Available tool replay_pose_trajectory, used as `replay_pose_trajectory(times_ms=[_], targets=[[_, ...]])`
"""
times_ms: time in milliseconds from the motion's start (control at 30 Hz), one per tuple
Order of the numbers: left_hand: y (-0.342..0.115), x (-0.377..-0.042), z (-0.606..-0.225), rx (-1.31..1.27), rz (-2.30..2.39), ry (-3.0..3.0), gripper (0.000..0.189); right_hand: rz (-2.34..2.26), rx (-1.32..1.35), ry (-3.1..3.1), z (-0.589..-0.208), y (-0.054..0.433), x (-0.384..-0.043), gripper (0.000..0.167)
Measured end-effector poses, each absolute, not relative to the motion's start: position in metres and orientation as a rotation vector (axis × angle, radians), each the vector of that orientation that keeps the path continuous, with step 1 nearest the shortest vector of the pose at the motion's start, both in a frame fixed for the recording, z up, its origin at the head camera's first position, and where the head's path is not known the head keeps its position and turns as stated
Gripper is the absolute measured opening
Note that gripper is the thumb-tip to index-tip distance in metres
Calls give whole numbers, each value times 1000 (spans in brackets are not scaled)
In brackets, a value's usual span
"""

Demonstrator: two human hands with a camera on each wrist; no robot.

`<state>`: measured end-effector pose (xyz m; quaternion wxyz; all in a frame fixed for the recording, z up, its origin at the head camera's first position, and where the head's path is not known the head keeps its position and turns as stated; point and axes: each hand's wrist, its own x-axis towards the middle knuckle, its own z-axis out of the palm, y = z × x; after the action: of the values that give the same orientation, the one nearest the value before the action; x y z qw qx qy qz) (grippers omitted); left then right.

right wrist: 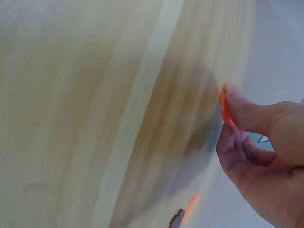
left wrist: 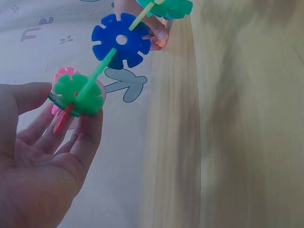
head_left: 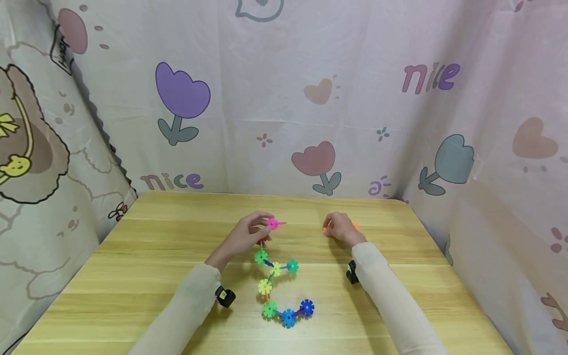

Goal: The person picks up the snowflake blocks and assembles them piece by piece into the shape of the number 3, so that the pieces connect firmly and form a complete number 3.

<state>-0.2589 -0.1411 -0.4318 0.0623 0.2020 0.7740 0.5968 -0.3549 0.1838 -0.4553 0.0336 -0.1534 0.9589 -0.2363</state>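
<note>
My left hand [head_left: 248, 231] pinches one end of a chain of plastic snowflake discs between thumb and fingers. Up at that end are a pink disc [head_left: 272, 224] and a red one, partly hidden by the fingers. From there the chain runs toward me through green, yellow and blue discs [head_left: 288, 318]. In the left wrist view, a green disc [left wrist: 80, 92] sits at the fingertips, with a dark blue disc [left wrist: 121, 40] beyond it. Farther right, my right hand [head_left: 341, 228] pinches a single orange snowflake disc [right wrist: 226, 105] by its edge, close over the table.
Another orange disc [right wrist: 191, 207] and a brown piece [right wrist: 176, 219] lie on the wooden table [head_left: 133, 276] near the right hand. A printed cloth [head_left: 266, 98] hangs behind the table's far edge and along both sides.
</note>
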Motion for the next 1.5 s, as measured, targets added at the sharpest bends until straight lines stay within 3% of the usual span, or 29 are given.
replay_pose_trajectory(times_ms=[767, 1500], targets=[[-140, -259, -432, 584, 1808, 2334, 41, -931, -669, 2937, -430, 177, -349, 5], [-141, -260, -433, 595, 1830, 2310, 42, -1120, -721, 2733, -403, 141, -329, 15]])
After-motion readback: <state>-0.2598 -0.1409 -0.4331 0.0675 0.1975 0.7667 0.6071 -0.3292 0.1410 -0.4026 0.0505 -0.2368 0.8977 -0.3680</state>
